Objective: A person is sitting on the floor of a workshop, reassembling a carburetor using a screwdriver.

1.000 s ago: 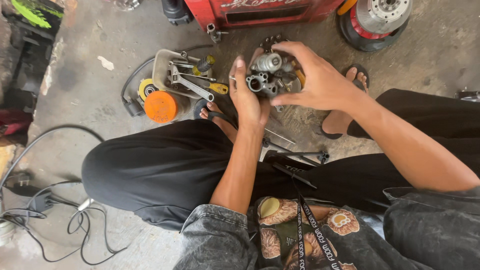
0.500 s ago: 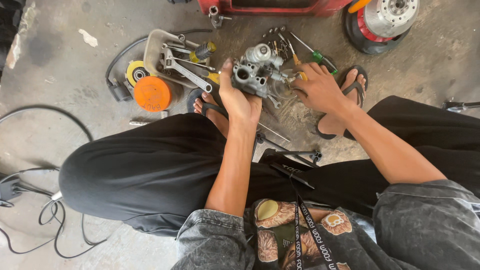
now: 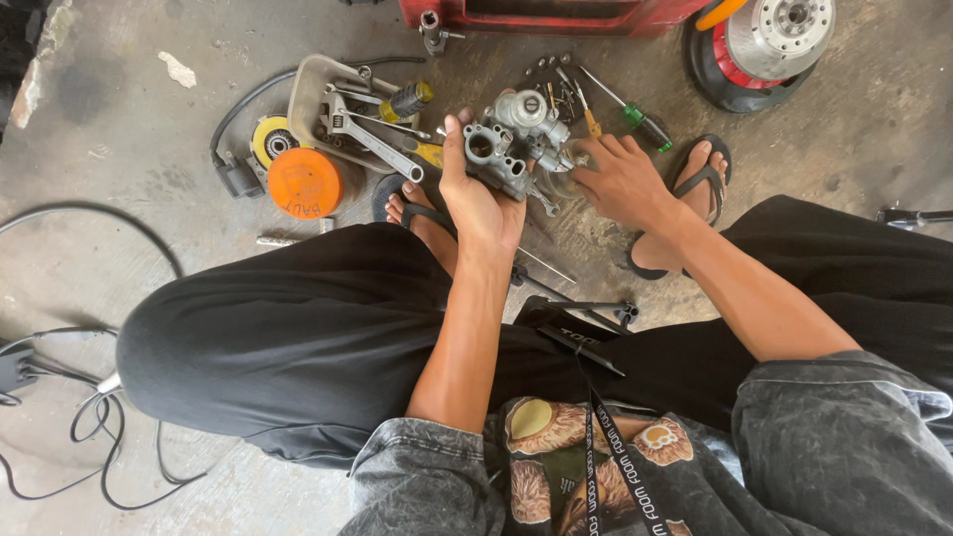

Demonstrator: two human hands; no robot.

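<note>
Holding carburetor [image 3: 516, 139] upright in left hand [image 3: 481, 203], grip wrapped round its body; right hand [image 3: 620, 179] empty, fingers spread over floor parts beside screwdriver [image 3: 620, 107]. Picking the tool comes next, I'd judge.

Tool clutter [image 3: 367, 119] left; bare floor [image 3: 119, 179] beyond

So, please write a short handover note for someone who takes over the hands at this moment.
Left hand: holds the grey metal carburetor up over the concrete floor.
Right hand: empty, palm down, fingers at the small parts on the floor beside the carburetor.
Nearby: green-handled screwdriver beyond the right hand; tray with wrench and orange lid to the left.
Done: carburetor is off the floor. Left: cannot tell.
</note>
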